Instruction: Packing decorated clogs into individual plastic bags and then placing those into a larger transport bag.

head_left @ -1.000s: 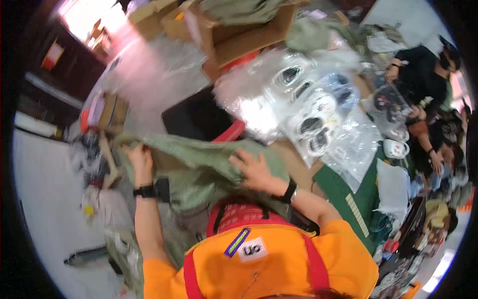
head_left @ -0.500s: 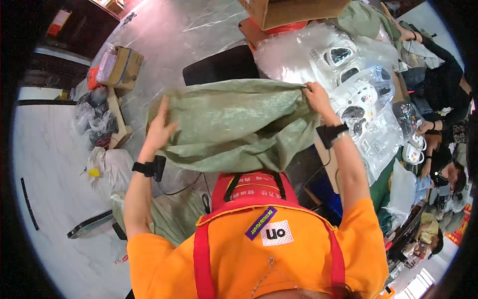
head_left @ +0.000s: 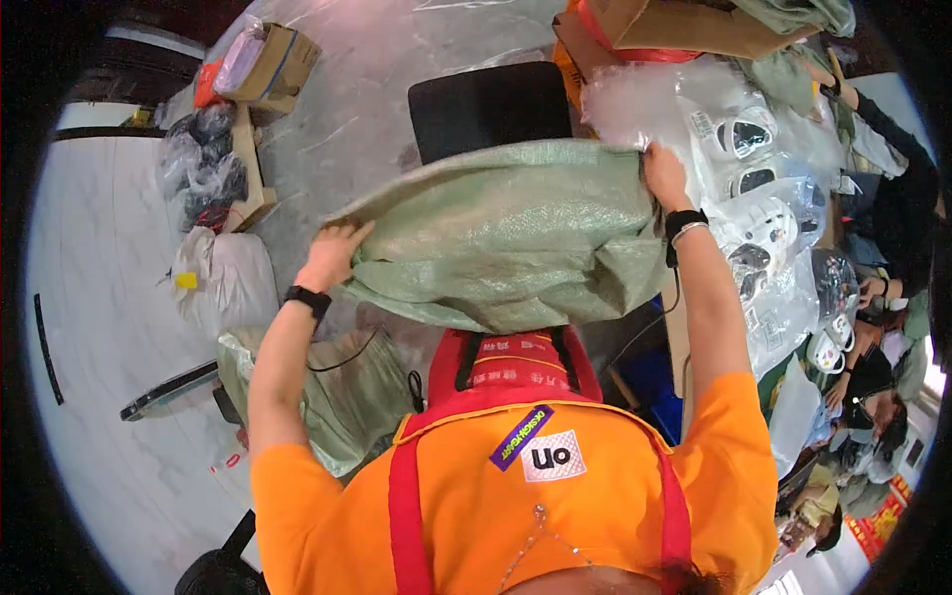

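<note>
A green woven sack point(head_left: 506, 228) is stretched out sideways in front of my body, its mouth not clearly seen. My left hand point(head_left: 335, 255) grips the left edge, fingers curled over the fabric. At the upper right corner, my right hand point(head_left: 666, 178) is closed on the sack too. The cloth sags in folds between the two hands. Below it shows the red apron point(head_left: 511, 369) that I wear, and past its far edge stands a black stool or chair seat point(head_left: 491, 109).
Clear bags of white clogs point(head_left: 769, 223) cover the table at right, beside an open cardboard box point(head_left: 684, 30). Co-workers point(head_left: 897, 218) are at the far right. At left are a carton point(head_left: 283, 64), a white sack point(head_left: 228, 278) and another green sack point(head_left: 347, 416).
My left hand, spread against the sack before, has closed on its left edge. My right hand keeps its hold. The view has shifted, so the surroundings appear displaced.
</note>
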`<act>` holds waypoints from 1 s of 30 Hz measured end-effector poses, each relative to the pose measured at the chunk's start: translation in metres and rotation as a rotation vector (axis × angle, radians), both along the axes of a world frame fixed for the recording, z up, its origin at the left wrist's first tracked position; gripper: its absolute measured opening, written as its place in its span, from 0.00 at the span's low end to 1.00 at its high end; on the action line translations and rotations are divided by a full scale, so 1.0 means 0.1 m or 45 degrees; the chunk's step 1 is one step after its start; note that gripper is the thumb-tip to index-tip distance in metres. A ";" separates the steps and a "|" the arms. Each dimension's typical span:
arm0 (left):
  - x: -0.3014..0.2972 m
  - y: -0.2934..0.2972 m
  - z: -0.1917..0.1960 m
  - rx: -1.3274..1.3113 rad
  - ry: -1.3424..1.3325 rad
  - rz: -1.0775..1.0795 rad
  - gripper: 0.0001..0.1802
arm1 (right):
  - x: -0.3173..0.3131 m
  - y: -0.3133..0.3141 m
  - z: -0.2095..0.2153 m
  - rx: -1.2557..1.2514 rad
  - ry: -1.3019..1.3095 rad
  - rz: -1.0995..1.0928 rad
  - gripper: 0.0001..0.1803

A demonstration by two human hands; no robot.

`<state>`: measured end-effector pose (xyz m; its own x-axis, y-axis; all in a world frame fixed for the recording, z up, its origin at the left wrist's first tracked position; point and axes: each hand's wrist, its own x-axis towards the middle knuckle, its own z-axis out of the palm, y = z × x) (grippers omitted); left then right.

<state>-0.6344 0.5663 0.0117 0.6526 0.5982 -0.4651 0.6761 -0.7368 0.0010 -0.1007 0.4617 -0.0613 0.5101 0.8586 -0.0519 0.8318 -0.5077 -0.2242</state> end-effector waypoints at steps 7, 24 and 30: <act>-0.14 -0.46 -0.58 -0.293 -0.527 0.654 0.32 | -0.09 -0.32 0.31 -0.133 1.419 -0.143 0.30; -0.10 -0.65 -1.03 -0.036 -0.299 0.504 0.42 | -0.37 -1.34 -0.03 -0.384 -0.526 0.498 0.43; -0.08 -0.18 -0.87 0.213 0.241 0.180 0.32 | -0.24 -0.97 -0.15 -0.542 -0.531 0.479 0.30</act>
